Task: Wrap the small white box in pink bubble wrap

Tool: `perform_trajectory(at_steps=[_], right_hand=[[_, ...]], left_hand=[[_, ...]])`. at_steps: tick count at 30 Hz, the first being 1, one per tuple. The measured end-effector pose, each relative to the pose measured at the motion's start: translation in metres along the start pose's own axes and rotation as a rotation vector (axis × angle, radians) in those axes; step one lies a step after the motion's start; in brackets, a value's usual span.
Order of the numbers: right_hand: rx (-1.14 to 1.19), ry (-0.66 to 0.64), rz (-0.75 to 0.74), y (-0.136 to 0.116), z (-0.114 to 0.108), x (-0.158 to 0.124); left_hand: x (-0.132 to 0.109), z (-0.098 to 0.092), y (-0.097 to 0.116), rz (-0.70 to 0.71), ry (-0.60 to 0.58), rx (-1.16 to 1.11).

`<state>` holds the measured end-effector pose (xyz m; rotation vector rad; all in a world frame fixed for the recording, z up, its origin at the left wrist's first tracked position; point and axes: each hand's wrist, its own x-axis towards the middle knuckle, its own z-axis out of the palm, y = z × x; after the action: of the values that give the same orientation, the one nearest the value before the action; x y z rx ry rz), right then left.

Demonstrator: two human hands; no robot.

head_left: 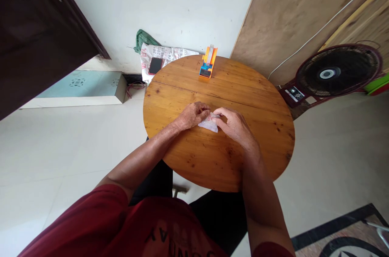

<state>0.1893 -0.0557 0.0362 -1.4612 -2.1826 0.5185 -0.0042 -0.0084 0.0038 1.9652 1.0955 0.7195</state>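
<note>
A small clear plastic bag (208,125) lies low over the middle of the round wooden table (188,155). My left hand (194,114) pinches its upper left edge between thumb and fingers. On the opposite side, my right hand (232,125) grips the upper right edge, its thumb across the plastic. Something pale and pinkish shows through the bag between my thumbs, too small to make out. Beyond my hands, near the table's far edge, stands an orange and blue tape dispenser (208,62) with a roll of clear tape.
A dark phone with a red edge (155,66) rests on a printed white sack (170,52) behind the table's far left. A dark red fan (334,74) stands at the right. The white wall (170,1) borders the far side.
</note>
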Motion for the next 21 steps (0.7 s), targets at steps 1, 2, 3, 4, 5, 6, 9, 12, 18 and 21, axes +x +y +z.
perform_trajectory(at_steps=[1,2,3,4,5,6,9,12,18,21], right_hand=[[0.003,-0.003,0.001,-0.0004,-0.0004,0.0],[0.006,-0.006,0.003,-0.0008,-0.0007,0.0001],[0.009,-0.007,0.005,-0.0011,-0.001,0.0001],[0.009,-0.007,0.007,-0.0012,-0.0012,0.0001],[0.008,-0.005,0.009,-0.0013,-0.0014,0.0001],[0.007,-0.004,0.011,-0.0013,-0.0015,0.0001],[0.012,-0.006,0.012,-0.0013,-0.0016,-0.0003],[0.019,0.0,0.003,-0.0009,-0.0014,-0.0007],[0.025,0.004,0.001,0.0005,-0.0005,-0.0007],[0.019,0.003,0.001,0.0007,-0.0006,-0.0005]], left_hand=[[0.0,0.0,0.0,0.005,-0.002,0.003],[0.0,0.0001,0.0,0.008,-0.003,0.006],[0.0,0.0002,-0.0001,0.011,-0.002,0.009],[0.0,0.0003,-0.0002,0.013,-0.001,0.011],[0.0001,0.0004,-0.0004,0.014,-0.003,0.011],[0.0001,0.0006,-0.0005,0.015,-0.005,0.011],[0.0003,0.0011,-0.0013,0.021,-0.01,0.002],[0.0008,0.0019,-0.0025,0.029,-0.012,-0.007],[0.0017,0.0045,-0.0064,0.03,-0.002,-0.012],[0.0018,0.0051,-0.0078,0.036,-0.008,-0.028]])
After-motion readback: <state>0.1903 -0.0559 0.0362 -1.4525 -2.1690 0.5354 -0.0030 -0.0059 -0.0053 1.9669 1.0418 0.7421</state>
